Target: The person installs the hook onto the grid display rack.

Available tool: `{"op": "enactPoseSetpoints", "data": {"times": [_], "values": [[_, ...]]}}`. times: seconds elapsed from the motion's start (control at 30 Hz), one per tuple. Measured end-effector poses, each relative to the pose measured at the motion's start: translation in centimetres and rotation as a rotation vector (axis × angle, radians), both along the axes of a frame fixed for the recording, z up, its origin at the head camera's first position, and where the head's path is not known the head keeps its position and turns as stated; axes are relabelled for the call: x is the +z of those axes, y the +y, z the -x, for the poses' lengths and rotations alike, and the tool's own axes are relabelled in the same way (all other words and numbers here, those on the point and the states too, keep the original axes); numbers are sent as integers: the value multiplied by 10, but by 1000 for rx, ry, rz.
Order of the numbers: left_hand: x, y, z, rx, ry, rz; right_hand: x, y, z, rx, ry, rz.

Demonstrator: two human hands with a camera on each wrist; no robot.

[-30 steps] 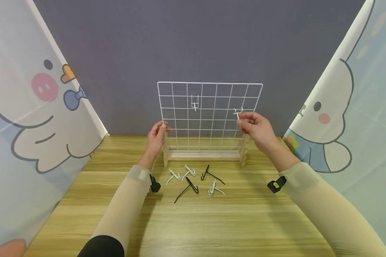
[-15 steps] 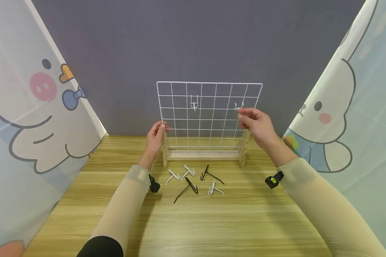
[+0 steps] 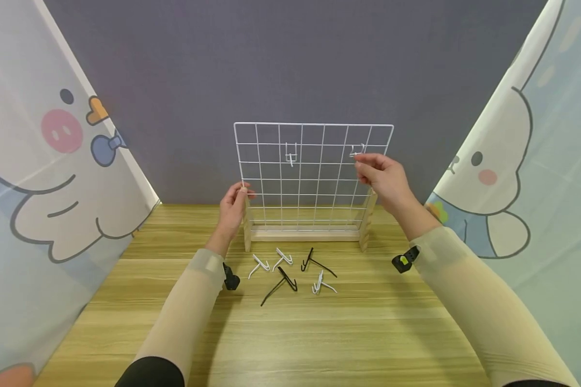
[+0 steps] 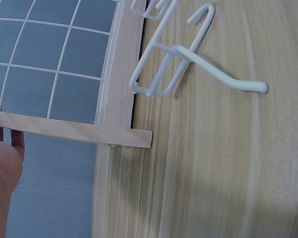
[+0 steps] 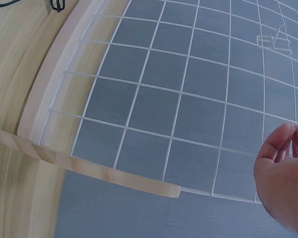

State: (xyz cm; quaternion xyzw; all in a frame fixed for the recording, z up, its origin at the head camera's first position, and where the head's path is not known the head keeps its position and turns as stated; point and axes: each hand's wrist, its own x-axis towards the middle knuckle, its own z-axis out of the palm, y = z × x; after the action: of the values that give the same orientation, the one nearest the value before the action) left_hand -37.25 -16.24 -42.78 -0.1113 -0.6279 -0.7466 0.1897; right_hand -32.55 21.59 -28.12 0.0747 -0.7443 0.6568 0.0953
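A white wire grid panel (image 3: 312,124) stands upright in a wooden stand (image 3: 305,236). My left hand (image 3: 230,213) grips the panel's left edge at the top of the stand's post, with the thumb in front. Near the panel's upper right, my right hand (image 3: 386,180) pinches the arm of a white wire hook (image 3: 356,153); its two prongs point up, close to the second wire from the top. Whether they touch that wire I cannot tell. In the right wrist view the right hand (image 5: 283,171) hides this hook. Another white hook (image 3: 291,158) hangs left of the panel's middle.
On the wooden table (image 3: 368,328), in front of the stand, lie three white hooks, one of them a white hook (image 4: 213,72) large in the left wrist view, and two black hooks (image 3: 284,279). A grey backdrop (image 3: 290,59) rises behind; printed cloths (image 3: 494,177) flank both sides.
My right hand has moved upward with the white hook, from below the third wire to just under the second. The left hand keeps its grip on the panel's edge.
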Motion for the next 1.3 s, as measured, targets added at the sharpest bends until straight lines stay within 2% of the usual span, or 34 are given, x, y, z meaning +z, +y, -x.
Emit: {"op": "enactPoseSetpoints", "data": {"times": [0.27,0.43,0.6,0.93,1.3], "values": [[0,-2,2,7,-17,4,8,-5,7,8,-6,37],[3,-2,1,19,-32,20,11,-6,10,-3,-19,13],[5,-1,0,16,-37,24,12,-8,10,3,-38,39],[1,-2,-1,17,-59,47,7,-5,10,7,-74,10],[0,0,1,9,-39,22,-1,-4,11,-8,-45,-5]]}}
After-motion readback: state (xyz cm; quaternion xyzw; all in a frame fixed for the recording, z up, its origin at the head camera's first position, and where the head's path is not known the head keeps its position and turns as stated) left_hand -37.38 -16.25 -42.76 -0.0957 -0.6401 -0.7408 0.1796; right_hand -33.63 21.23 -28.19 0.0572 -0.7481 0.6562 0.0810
